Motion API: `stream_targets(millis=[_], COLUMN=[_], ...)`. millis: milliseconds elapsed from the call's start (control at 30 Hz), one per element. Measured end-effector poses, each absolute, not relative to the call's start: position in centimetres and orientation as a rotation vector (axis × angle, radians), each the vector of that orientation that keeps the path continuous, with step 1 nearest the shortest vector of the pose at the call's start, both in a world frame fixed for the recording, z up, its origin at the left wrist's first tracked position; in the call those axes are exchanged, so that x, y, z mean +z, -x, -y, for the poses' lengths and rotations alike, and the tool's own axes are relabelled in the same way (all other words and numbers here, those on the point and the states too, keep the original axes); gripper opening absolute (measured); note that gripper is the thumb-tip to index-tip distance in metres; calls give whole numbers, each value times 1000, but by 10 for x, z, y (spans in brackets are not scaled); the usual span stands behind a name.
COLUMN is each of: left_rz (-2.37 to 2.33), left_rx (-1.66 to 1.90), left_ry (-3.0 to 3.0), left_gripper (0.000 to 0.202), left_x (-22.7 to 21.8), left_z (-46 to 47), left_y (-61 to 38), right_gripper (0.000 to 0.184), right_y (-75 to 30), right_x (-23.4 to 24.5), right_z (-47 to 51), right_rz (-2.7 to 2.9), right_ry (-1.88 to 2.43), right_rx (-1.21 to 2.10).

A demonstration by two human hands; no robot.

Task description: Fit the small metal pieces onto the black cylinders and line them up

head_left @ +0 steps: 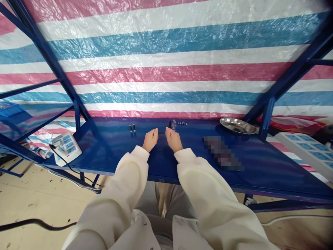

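Note:
My left hand (150,139) and my right hand (173,139) face each other above the blue tabletop (161,161). Between them runs a thin dark rod (161,133), each end pinched by one hand's closed fingers; its exact kind is too small to make out. Just behind my right hand stand several small clear tubes (173,123) and a black piece (170,124). Several tiny shiny metal parts (182,124) lie to the right of these. Left of my left hand, two small tubes with dark upper parts and pale bottoms (132,128) stand upright, apart from it.
An oval metal tray (238,126) sits at the back right, with a blurred-out dark object (223,152) in front of it. Power strips (66,148) flank the table, one trailing a black cable. Blue frame posts (265,116) and a striped tarp (166,66) enclose the back.

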State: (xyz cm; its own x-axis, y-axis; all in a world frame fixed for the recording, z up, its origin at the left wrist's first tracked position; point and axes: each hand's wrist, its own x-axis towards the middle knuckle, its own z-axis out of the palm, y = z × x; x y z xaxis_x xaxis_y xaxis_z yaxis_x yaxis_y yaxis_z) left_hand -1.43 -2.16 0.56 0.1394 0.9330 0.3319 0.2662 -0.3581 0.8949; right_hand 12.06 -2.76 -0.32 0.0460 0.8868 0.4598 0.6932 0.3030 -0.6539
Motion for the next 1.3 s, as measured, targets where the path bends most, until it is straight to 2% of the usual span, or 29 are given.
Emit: stream_targets(millis=[233,467,1033,1300], left_rz=[-1187,-1194,-1160,-1154], left_rx=[1208,1245,1471,1514], left_ry=[-1704,-1672,-1420,-1416], left_gripper=[58,57,49,44], left_x=[6,4,-4,-1], left_z=[19,17,7,8], left_y=[16,16,21,21], right_gripper=[55,40,24,31], right_y=[-121,-120,-121,-122], right_x=[-4,-7,-15,-16], right_z=[27,24,19,17], right_rz=[1695,1658,1561,1589], right_ry=[1435,1429,1154,1147], right_rx=[311,434,603,630])
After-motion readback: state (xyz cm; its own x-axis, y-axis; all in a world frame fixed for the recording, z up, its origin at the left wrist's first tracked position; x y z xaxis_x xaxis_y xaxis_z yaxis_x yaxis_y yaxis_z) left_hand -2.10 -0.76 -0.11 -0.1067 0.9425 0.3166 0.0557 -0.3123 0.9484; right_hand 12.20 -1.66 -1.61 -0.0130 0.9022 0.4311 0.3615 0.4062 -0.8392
